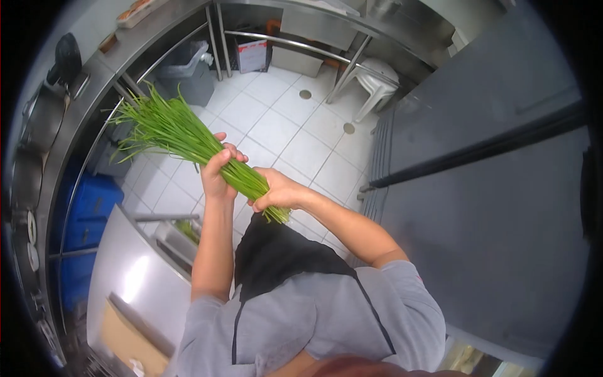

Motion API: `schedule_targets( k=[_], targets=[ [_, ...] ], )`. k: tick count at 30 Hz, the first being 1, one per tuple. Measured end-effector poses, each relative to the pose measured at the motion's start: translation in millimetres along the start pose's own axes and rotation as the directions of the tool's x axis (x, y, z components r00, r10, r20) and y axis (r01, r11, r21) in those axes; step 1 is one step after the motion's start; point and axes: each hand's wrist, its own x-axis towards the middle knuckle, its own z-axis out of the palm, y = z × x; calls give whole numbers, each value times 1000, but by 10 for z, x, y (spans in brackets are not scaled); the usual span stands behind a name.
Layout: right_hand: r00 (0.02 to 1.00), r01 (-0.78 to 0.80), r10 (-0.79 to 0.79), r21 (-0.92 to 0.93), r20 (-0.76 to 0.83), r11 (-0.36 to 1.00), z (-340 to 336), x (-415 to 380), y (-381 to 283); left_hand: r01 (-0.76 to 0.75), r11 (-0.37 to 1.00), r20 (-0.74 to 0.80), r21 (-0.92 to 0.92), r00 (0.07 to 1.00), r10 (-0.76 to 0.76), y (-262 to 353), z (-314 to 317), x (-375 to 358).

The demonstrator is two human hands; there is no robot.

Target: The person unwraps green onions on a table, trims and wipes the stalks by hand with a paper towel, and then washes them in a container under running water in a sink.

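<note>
"Two big grey panels (477,251) on the right, a steel worktable (132,270) on the left. Where are the greens?"

"The long green bunch (188,135) is in mid-air, gathered and off both."

"And the hands?"

"Both gripping it: left hand (217,179) around the middle, right hand (279,188) near the stalk ends (275,215). Setting it down isn't done; beyond that, I can't tell."

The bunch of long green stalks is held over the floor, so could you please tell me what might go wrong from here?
If the left hand or right hand loosens, stalks could slip from the bunch onto the tiled floor. The splayed leafy tips might brush the grey bin or steel counter if it swings.
</note>
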Motion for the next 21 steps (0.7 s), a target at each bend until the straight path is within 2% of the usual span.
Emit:
schedule_targets(
  k=[4,5,8,9,11,15,17,20,21],
  targets=[
    [999,24,-25,-68,-20,997,-680,357,-534,57,998,80,-17,995,-56,-83,309,853],
    [999,25,-25,-14,-42,1000,-855,435,-662,102,994,180,47,978,-109,-130,283,1094],
    [987,38,-36,9,-160,999,-1396,605,-1009,157,987,349,27,924,-157,-270,649,1659],
    [979,61,-58,9,-196,998,-1561,659,-1087,233,970,319,66,916,-242,-351,715,1813],
    [958,111,-101,24,-267,993,-1942,767,-1212,313,945,366,95,872,-325,-676,833,2084],
    [911,146,-180,-119,-370,982,-2556,1080,-1366,406,874,444,269,753,-486,-1029,1176,2704],
    [867,192,-259,-194,-426,962,-2869,1248,-1269,392,866,396,310,774,-493,-1240,1205,3057],
    [908,35,-188,-379,-374,925,-3368,1534,-1570,361,888,376,285,810,-450,-1459,1244,3656],
    [929,65,-202,-402,-310,913,-3560,1633,-1613,344,901,376,264,824,-425,-1540,1289,3812]
  ],
)
